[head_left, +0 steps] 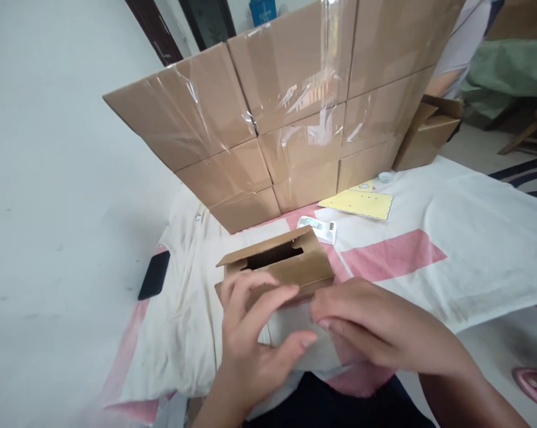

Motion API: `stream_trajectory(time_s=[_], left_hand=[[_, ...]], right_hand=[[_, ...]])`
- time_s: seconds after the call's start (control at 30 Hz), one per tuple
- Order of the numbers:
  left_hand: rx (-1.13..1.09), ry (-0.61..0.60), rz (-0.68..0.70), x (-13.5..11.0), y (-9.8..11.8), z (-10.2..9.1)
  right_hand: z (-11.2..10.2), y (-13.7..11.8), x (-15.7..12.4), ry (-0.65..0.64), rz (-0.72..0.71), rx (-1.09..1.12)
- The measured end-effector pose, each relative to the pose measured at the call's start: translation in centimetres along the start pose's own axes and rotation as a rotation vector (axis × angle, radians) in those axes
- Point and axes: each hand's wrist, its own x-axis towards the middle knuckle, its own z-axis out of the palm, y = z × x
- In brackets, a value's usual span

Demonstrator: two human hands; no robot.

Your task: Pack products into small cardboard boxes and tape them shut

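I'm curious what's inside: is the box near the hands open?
Open, at least partly: the box shows a dark gap beside its raised flap.

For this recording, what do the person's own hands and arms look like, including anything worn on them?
The left hand and right hand are both ungloved. No sleeve, watch or bracelet shows on the visible forearms. Dark clothing appears at the lap.

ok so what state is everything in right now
small cardboard box: flaps open, dark gap showing
left hand: open, fingers curved
right hand: fingers curled, grip hidden
cardboard wall: standing, taped over
far-right box: top flaps open
black phone: lying flat, on or off unclear
yellow card: lying flat
cloth: wrinkled
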Motion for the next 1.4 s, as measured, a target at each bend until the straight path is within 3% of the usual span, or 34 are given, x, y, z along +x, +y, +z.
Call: stream_trajectory(time_s=[0.1,0.23,0.33,0.43,0.5,0.63,0.8,0.97,1.1,1.27,1.4], left_hand=[[-0.142,-0.018,-0.037,-0.8,0.3,-0.1],[-0.164,0.041,-0.011,-1.8,-0.1,-0.2],[-0.096,0.167,0.02,-2.5,-0.5,-0.5],[-0.025,0.263,-0.018,-3.1,-1.0,-1.4],[-0.001,0.246,-0.065,-3.2,-1.7,-2.1],[-0.024,0.138,-0.157,-2.5,-3.7,-3.3],[-0.134,-0.124,-0.363,0.1,-5.7,-3.4],[-0.244,-0.382,-0.458,3.9,-6.6,-1.5],[-0.263,-0.526,-0.45,5.3,-7.3,0.5],[-0.295,-0.516,-0.506,4.9,-7.8,1.4],[-0.416,-0.535,-0.538,5.5,-7.2,1.1]], right_hand=[[1.0,-0.8,0.2,-0.069,-0.005,-0.052],[1.8,-1.3,0.4,-0.094,0.03,-0.099],[1.8,-0.8,1.0,0.1,0.086,-0.226],[1.2,1.0,2.7,0.368,0.018,-0.481],[0.8,2.6,4.2,0.355,-0.022,-0.606],[0.7,5.1,6.5,0.154,-0.004,-0.66],[1.3,6.0,6.2,0.121,0.033,-0.648],[1.1,6.1,5.4,0.049,0.018,-0.602],[-0.6,7.0,5.1,0.031,-0.022,-0.529],[-2.8,11.3,3.9,0.052,-0.048,-0.288],[-1.8,14.0,3.5,0.148,-0.153,0.009]])
